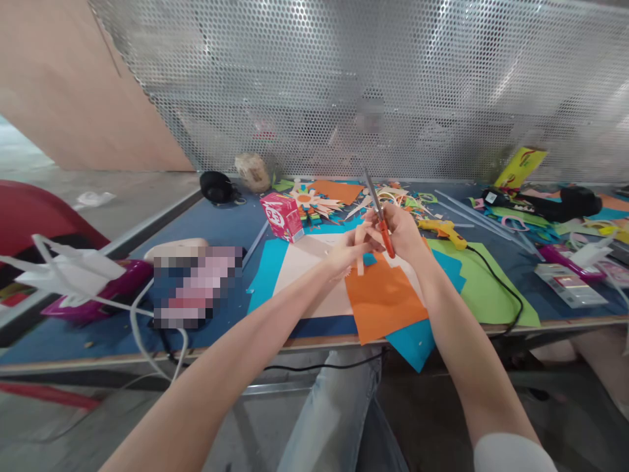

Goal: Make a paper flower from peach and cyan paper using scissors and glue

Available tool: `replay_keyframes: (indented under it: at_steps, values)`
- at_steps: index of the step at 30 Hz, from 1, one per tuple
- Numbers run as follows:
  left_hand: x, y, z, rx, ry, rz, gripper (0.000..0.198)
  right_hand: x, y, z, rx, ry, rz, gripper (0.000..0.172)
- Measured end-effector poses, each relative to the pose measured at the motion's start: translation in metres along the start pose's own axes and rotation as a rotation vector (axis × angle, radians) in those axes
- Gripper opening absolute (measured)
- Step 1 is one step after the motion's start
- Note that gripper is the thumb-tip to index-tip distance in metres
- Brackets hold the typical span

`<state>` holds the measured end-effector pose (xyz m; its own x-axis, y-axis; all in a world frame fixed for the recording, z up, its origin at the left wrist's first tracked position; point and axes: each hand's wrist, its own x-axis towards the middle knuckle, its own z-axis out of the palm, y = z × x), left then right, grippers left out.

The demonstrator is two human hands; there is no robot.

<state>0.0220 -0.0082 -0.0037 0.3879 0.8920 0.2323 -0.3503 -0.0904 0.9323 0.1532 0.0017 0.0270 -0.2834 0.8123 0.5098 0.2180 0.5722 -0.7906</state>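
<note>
In my right hand (400,229) is a pair of scissors (384,229) with orange-red handles, its metal blades pointing up and away from me. My left hand (350,249) is closed close beside it, pinching a narrow pale paper strip (360,262) that hangs below the fingers. Both hands are above the middle of the table. Under them lie an orange paper sheet (383,301), a pale pinkish sheet (299,282) and blue paper (415,344) that juts past the front edge. Whether the blades touch the strip is hard to make out.
A pink box (282,217) stands behind the sheets, near a cut-paper flower (314,200) and colourful scraps. A yellow glue gun (445,231) with a black cord rests on green paper (501,288) at right. A perforated metal panel (344,85) closes off the back. White cables lie left.
</note>
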Motion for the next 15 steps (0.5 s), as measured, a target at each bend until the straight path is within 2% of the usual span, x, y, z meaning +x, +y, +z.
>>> replay_keyframes:
  at_steps: [6, 11, 15]
  values:
    - [0.0015, 0.0062, -0.0035, 0.065, 0.035, 0.047, 0.026, -0.0001, 0.0032, -0.0002, -0.075, 0.018, -0.012, 0.028]
    - [-0.0020, 0.0043, -0.0020, 0.088, 0.015, 0.004, 0.020, -0.0036, -0.0005, 0.0037, -0.057, -0.017, 0.012, 0.031]
    - [-0.0025, 0.0044, 0.0001, 0.096, 0.092, -0.094, 0.018, -0.0032, 0.0031, 0.0032, -0.071, -0.028, 0.034, 0.032]
